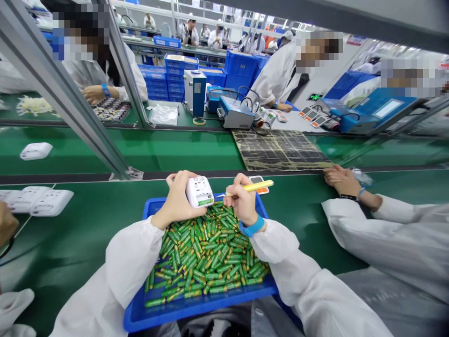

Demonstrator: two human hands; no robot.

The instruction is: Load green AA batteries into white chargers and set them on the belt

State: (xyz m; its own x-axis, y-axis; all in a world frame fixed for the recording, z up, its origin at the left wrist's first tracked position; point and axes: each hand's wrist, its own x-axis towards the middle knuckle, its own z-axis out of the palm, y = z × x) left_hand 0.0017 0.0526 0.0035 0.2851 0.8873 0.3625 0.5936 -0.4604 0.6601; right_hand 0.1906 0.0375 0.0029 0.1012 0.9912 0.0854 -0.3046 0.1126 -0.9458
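My left hand (180,199) grips a small white plastic device (200,188), tilted so its back faces me. In its lower slot a green battery (205,202) shows. Pinched in the fingers of my right hand (243,200) is a slim yellow-handled tool (257,186); its thin pale tip points at the device's lower right edge, and whether it touches I cannot tell. Below both hands lies a blue tray (199,306) holding a heap of green and gold batteries (210,252).
Behind my right hand lies a white and orange gadget with a dark screen (263,191). White devices (52,202) sit at left, another (36,150) farther back. A dark mat (280,150) rests ahead, under metal posts (70,89). A co-worker's hands (342,181) rest at right.
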